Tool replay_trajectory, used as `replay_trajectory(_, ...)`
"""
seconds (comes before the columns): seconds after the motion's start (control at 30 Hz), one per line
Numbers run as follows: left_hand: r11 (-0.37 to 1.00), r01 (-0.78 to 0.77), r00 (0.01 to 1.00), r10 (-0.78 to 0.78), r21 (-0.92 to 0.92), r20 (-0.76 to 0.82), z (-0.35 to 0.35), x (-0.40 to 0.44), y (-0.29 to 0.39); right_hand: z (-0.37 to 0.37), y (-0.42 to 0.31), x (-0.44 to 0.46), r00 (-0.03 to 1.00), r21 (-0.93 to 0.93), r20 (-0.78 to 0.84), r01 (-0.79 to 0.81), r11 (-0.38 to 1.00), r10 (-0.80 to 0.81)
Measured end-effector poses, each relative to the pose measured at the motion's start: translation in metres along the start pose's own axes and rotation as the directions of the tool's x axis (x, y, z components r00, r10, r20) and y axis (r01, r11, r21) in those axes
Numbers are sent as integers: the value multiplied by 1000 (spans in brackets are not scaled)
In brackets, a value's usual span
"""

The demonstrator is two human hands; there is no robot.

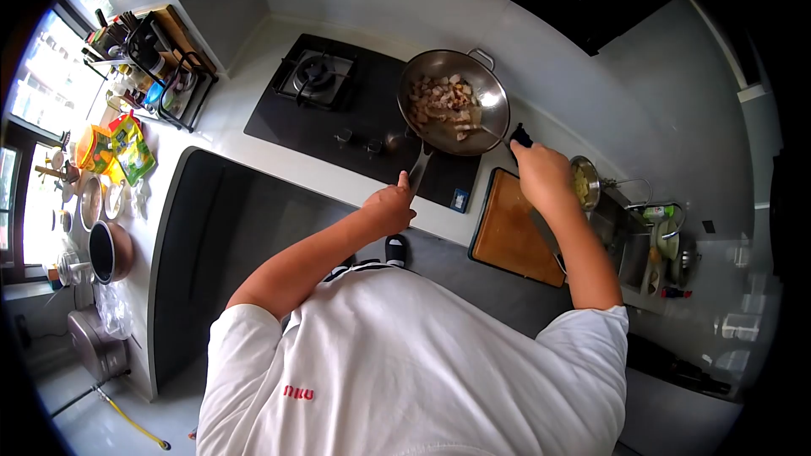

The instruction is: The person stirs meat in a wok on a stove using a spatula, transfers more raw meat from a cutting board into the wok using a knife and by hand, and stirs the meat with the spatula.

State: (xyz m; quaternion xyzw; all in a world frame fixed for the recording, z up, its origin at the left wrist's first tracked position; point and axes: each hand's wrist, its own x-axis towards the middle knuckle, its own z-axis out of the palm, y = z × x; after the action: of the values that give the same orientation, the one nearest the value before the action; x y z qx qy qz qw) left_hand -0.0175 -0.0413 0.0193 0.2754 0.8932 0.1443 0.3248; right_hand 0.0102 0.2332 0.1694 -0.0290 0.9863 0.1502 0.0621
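Observation:
A steel wok [495,89] sits over the right side of the black cooktop, holding small pieces of what looks like meat [441,95]. My left hand [390,205] is closed round the wok's long handle [422,162], one digit stretched along it. At the wok's right rim, my right hand [542,171] grips the black handle of a spatula [521,136]. The spatula's thin metal shaft slants down into the wok, with its end among the food. My right fingers are partly hidden behind the back of the hand.
A second burner [314,73] lies left of the wok. A wooden cutting board [507,236] with a knife [545,230] is below my right forearm. Beyond it stand a metal bowl of pale food [585,184] and a sink [634,257]. Packets [131,148] and a pot [118,252] line the left counter.

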Motion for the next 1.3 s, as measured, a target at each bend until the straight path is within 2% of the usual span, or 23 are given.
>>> replay_trajectory(0.07, 1000, -15, 1000, 15, 17, 1, 2, 0, -1, -1, 2, -7, 997, -48, 70, 22, 999, -19)
replay_trajectory(0.17, 1000, -6, 1000, 6, -8, -8, 2, 0, -1, 24, -5, 15, 997, 24, 78, -27, 999, 25)
replay_trajectory(0.27, 1000, 9, 1000, -9, -2, -4, 1, 0, 0, 44, 3, 42, 1000, 103, -4, -29, 994, 30)
replay_trajectory(0.37, 1000, 6, 1000, -6, -1, -19, 5, 3, -2, 60, 46, 69, 996, 252, -78, -11, 968, 32)
replay_trajectory(0.43, 999, 25, 1000, -26, -26, -15, 3, 0, 0, 51, 90, 90, 994, 307, 27, -111, 945, 108)
replay_trajectory(0.47, 998, 37, 999, -38, -43, -16, 2, -2, 1, 63, 129, 110, 990, 206, 139, -68, 976, 39)
replay_trajectory(0.53, 996, 48, 999, -50, -69, -16, 0, -4, 3, 48, 140, 128, 939, 226, 319, -211, 951, 132)
replay_trajectory(0.6, 994, 57, 998, -58, -91, -16, 1, -6, 3, 31, 136, 138, 787, 396, 493, -583, 709, 372)
replay_trajectory(0.7, 989, 65, 997, -70, -130, -35, 1, -7, 5, 67, 130, 165, 771, 617, 544, -635, 465, 331)
replay_trajectory(0.73, 986, 65, 997, -72, -151, -41, 0, -8, 5, 74, 124, 164, 830, 683, 490, -556, 474, 267)
replay_trajectory(0.83, 984, 67, 997, -74, -165, -37, 1, -10, 4, 73, 98, 158, 973, 690, 212, -214, 691, 89)
replay_trajectory(0.87, 985, 65, 997, -71, -161, -33, 0, -9, 5, 59, 93, 150, 981, 651, 188, -162, 741, 49)
replay_trajectory(0.97, 988, 66, 997, -71, -142, -32, -2, -9, 6, 41, 106, 129, 997, 489, -60, 67, 870, -43)
replay_trajectory(1.03, 989, 79, 997, -79, -125, 0, -6, -10, 8, 32, 131, 124, 978, 537, 208, -134, 833, 24)
replay_trajectory(1.1, 989, 85, 996, -85, -118, 9, -7, -10, 9, 25, 140, 121, 886, 549, 453, -365, 752, 100)
replay_trajectory(1.17, 989, 84, 996, -85, -121, -2, -6, -11, 8, 20, 130, 113, 727, 510, 666, -607, 609, 167)
replay_trajectory(1.2, 989, 72, 997, -75, -130, -20, -4, -10, 7, 24, 115, 108, 700, 550, 696, -663, 508, 160)
replay_trajectory(1.3, 986, 58, 996, -68, -159, -54, 2, -10, 4, 71, 84, 111, 683, 683, 730, -727, 77, -20)
